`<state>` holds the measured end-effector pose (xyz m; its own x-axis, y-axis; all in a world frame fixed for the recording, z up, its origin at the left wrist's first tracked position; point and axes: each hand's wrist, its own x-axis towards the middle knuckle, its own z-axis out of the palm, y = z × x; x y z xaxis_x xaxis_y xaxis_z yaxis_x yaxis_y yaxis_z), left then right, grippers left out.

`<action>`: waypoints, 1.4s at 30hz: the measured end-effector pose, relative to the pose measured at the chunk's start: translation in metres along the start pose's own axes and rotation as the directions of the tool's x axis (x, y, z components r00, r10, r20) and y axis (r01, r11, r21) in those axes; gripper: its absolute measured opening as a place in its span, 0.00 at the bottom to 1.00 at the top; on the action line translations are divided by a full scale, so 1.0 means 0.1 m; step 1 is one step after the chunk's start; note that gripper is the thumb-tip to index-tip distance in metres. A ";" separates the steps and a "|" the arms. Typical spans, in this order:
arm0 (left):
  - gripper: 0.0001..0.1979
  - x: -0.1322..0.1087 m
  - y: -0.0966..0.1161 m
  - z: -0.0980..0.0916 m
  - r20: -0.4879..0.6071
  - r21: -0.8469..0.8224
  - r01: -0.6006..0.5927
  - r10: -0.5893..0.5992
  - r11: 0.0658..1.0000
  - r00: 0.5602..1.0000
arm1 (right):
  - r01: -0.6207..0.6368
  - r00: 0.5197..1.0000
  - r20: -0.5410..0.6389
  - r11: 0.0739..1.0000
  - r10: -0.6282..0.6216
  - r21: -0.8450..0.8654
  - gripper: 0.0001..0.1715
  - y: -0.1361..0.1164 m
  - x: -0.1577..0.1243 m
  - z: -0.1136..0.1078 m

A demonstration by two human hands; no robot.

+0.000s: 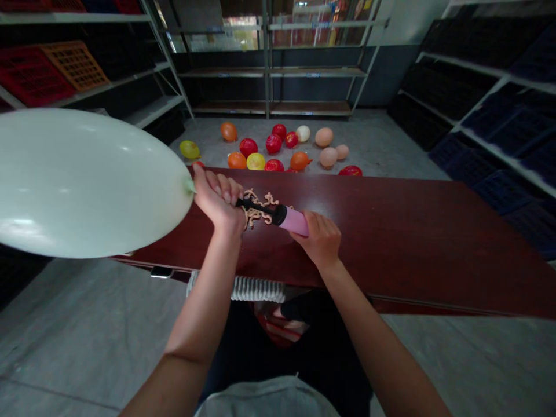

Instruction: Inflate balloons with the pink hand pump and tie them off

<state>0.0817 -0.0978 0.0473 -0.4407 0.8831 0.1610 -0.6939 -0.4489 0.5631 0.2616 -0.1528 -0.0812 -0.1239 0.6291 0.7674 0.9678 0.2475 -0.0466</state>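
Note:
A large pale green balloon [87, 182] fills the left side of the view, its neck at the fingers of my left hand [219, 200]. That hand is closed around the balloon's neck and the near end of a hand pump. The pump [295, 221] has a pink barrel and a black rod, which shows between my hands. My right hand [319, 237] is wrapped round the pink barrel. Beneath the rod, a small heap of curly beige pieces [256, 217] lies on the dark red table [412, 231].
Beyond the table, several red, orange, yellow, white and peach balloons [273, 143] lie on the grey floor [373, 133]. Shelves with crates [73, 63] stand at the left; dark crates [512, 121] fill the right-hand shelves. A metal rack [267, 72] is at the back.

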 end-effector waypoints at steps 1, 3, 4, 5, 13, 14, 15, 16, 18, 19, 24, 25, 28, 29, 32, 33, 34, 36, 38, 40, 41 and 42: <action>0.29 -0.06 -0.10 0.01 0.007 -0.003 0.003 -0.003 1.000 1.000 | 0.000 1.000 -0.004 1.000 0.000 0.002 0.23 0.00 0.00 0.00; 0.29 -0.17 -0.31 0.02 0.032 -0.009 0.020 -0.019 1.000 0.999 | -0.001 1.000 -0.012 1.000 0.001 -0.003 0.23 0.01 0.00 0.01; 0.29 -0.22 -0.40 0.02 0.049 -0.013 0.034 -0.034 0.999 0.998 | -0.001 1.000 -0.017 1.000 0.001 -0.010 0.24 0.01 -0.01 0.02; 0.29 -0.26 -0.48 0.02 0.049 -0.022 0.041 -0.040 0.999 0.998 | -0.001 1.000 -0.023 1.000 0.001 -0.021 0.24 0.02 -0.01 0.03; 0.29 -0.21 -0.52 -0.14 0.039 -0.012 0.065 -0.065 0.998 0.997 | 0.046 0.999 -0.014 0.998 -0.047 -0.050 0.24 -0.01 0.01 0.04; 0.29 -0.18 -0.48 -0.18 0.022 -0.012 0.067 -0.067 0.998 0.998 | 0.060 0.998 0.007 0.997 -0.060 -0.053 0.24 -0.02 0.01 0.04; 0.29 -0.15 -0.45 -0.22 0.000 -0.015 0.069 -0.069 0.997 0.998 | 0.076 0.997 0.027 0.995 -0.075 -0.057 0.24 -0.03 0.01 0.03; 0.28 -0.12 -0.41 -0.27 -0.023 -0.019 0.074 -0.074 0.997 0.997 | 0.094 0.995 0.046 0.994 -0.091 -0.063 0.24 -0.04 0.01 0.03; 0.28 -0.06 -0.33 -0.35 -0.065 -0.027 0.088 -0.090 0.996 0.994 | 0.123 0.990 0.071 0.990 -0.118 -0.073 0.24 -0.05 0.00 0.03; 0.28 -0.02 -0.28 -0.38 -0.077 -0.027 0.095 -0.097 0.995 0.992 | 0.134 0.989 0.080 0.988 -0.128 -0.075 0.24 -0.05 0.00 0.03; 0.29 0.15 0.05 -0.47 -0.051 -0.023 0.084 -0.085 0.996 0.995 | 0.163 0.985 0.068 0.985 -0.159 -0.061 0.25 -0.06 0.00 0.00; 0.29 0.19 0.14 -0.47 -0.040 -0.028 0.071 -0.072 0.997 0.997 | 0.164 0.985 0.058 0.985 -0.160 -0.058 0.24 -0.06 0.00 -0.02; 0.28 0.27 0.39 -0.47 -0.009 -0.028 0.028 -0.028 0.999 1.000 | 0.165 0.986 0.039 0.985 -0.164 -0.046 0.23 -0.06 0.01 -0.05; 0.29 0.29 0.47 -0.45 -0.001 -0.021 0.014 -0.014 1.000 1.000 | 0.166 0.986 0.037 0.985 -0.164 -0.041 0.24 -0.06 0.01 -0.06; 0.30 0.30 0.66 -0.39 0.031 -0.002 -0.026 0.026 1.000 0.999 | 0.174 0.984 0.039 0.984 -0.173 -0.023 0.25 -0.05 0.00 -0.07; 0.30 0.29 0.69 -0.36 0.041 -0.002 -0.039 0.039 0.999 0.998 | 0.176 0.984 0.042 0.984 -0.175 -0.017 0.24 -0.05 0.00 -0.07; 0.30 0.27 0.70 -0.33 0.048 -0.002 -0.051 0.051 0.999 0.998 | 0.172 0.984 0.042 0.985 -0.171 -0.015 0.24 -0.05 -0.01 -0.07; 0.30 0.24 0.69 -0.27 0.047 0.000 -0.074 0.074 0.997 0.996 | 0.142 0.989 0.043 0.990 -0.140 -0.024 0.24 -0.04 -0.02 -0.07; 0.30 0.21 0.63 -0.21 0.033 0.003 -0.086 0.086 0.996 0.996 | 0.096 0.995 0.039 0.994 -0.095 -0.044 0.24 -0.02 -0.03 -0.05; 0.30 0.21 0.54 -0.16 0.011 0.008 -0.089 0.089 0.996 0.996 | 0.061 0.997 0.040 0.997 -0.059 -0.055 0.24 -0.01 -0.03 -0.04; 0.30 0.21 0.50 -0.14 0.007 0.012 -0.088 0.088 0.996 0.996 | 0.050 0.998 0.043 0.997 -0.048 -0.053 0.24 0.00 -0.03 -0.03; 0.30 0.22 0.45 -0.12 0.008 0.017 -0.087 0.087 0.996 0.996 | 0.039 0.998 0.046 0.998 -0.037 -0.049 0.24 0.00 -0.03 -0.02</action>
<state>0.0342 -0.1005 0.0669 -0.4946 0.8419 0.2157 -0.6430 -0.5215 0.5609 0.2625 -0.1562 -0.0823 -0.1697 0.6531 0.7381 0.9717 0.2356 0.0149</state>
